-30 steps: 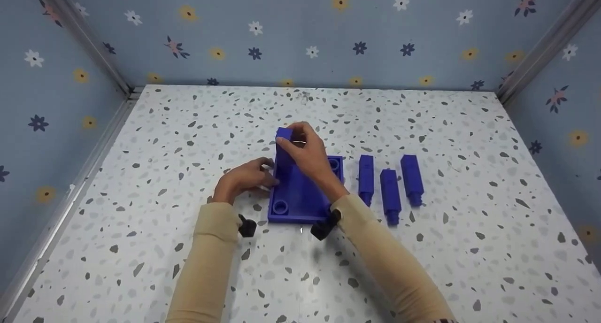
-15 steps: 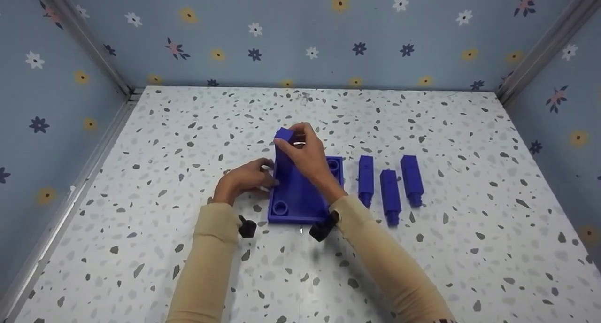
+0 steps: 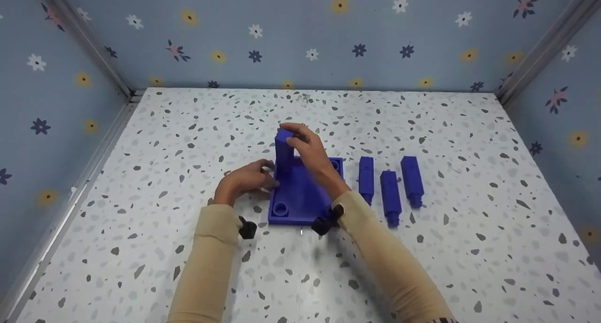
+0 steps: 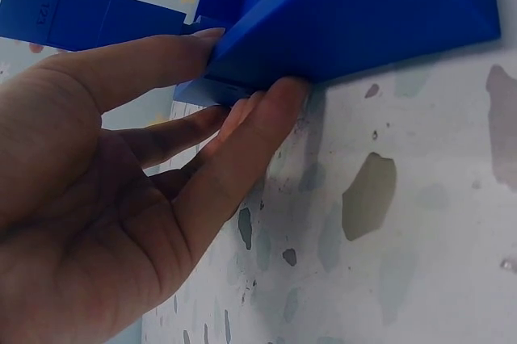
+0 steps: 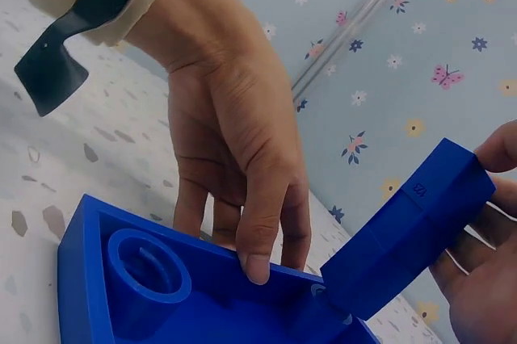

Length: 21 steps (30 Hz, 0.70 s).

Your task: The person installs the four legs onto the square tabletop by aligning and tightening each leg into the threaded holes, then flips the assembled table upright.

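Note:
A blue rectangular tray (image 3: pixel 305 196) lies mid-table with round sockets in its corners. My right hand (image 3: pixel 295 136) grips the top of a blue square peg (image 3: pixel 283 150) that stands nearly upright at the tray's far left corner. In the right wrist view the peg (image 5: pixel 408 231) leans into that corner of the tray (image 5: pixel 202 299), beside an empty socket (image 5: pixel 149 273), with my right hand (image 5: pixel 489 199) round its top. My left hand (image 3: pixel 266 180) pinches the tray's left edge. In the left wrist view my left hand (image 4: pixel 252 65) has thumb and fingers on the tray wall (image 4: pixel 363 13).
Three more blue pegs (image 3: pixel 366 178) (image 3: pixel 390 197) (image 3: pixel 412 180) lie side by side on the speckled tabletop (image 3: pixel 422 126), right of the tray. Flowered blue walls (image 3: pixel 300 36) close the table on three sides. Black wrist mounts sit near the tray's near edge.
The right hand has swung the peg from a tilt to nearly upright at the far left corner. The left hand has stayed on the tray's edge.

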Each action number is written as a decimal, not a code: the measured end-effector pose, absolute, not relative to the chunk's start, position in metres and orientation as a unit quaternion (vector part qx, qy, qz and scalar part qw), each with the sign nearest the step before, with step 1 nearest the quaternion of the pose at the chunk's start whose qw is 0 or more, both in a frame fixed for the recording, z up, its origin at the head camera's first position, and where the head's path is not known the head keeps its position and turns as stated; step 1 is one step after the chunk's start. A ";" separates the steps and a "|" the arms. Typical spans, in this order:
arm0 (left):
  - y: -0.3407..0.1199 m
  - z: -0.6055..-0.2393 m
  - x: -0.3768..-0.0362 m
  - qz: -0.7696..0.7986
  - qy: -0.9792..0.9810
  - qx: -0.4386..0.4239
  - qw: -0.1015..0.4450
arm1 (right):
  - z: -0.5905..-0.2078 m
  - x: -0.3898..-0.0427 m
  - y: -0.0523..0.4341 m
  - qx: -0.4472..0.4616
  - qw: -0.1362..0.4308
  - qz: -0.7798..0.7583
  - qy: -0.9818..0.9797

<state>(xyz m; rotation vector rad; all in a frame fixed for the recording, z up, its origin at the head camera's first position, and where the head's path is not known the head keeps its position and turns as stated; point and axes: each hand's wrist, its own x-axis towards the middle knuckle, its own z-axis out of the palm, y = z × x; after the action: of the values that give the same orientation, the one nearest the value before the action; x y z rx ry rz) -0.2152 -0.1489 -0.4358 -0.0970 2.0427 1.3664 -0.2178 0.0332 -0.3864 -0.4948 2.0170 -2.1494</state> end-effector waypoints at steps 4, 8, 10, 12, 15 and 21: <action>-0.149 -0.436 -0.216 0.521 0.784 -0.035 0.335 | -0.386 -0.219 0.034 -0.174 0.093 -0.722 0.663; -0.149 -0.437 -0.216 0.528 0.780 -0.034 0.335 | -0.387 -0.222 0.035 -0.189 0.093 -0.720 0.661; -0.149 -0.436 -0.215 0.529 0.779 -0.033 0.335 | -0.386 -0.222 0.036 -0.189 0.093 -0.717 0.665; -0.149 -0.436 -0.215 0.528 0.780 -0.033 0.335 | -0.386 -0.222 0.036 -0.188 0.092 -0.713 0.670; -0.149 -0.436 -0.215 0.530 0.779 -0.031 0.333 | -0.386 -0.222 0.037 -0.186 0.088 -0.709 0.674; -0.149 -0.436 -0.215 0.532 0.777 -0.024 0.335 | -0.391 -0.221 0.037 -0.189 0.077 -0.712 0.672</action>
<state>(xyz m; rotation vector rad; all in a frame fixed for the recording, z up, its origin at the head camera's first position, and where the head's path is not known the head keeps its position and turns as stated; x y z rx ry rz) -0.2147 -0.1490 -0.4362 -0.0618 2.0275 1.3878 -0.2212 0.0369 -0.3907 -0.5669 2.0131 -2.1346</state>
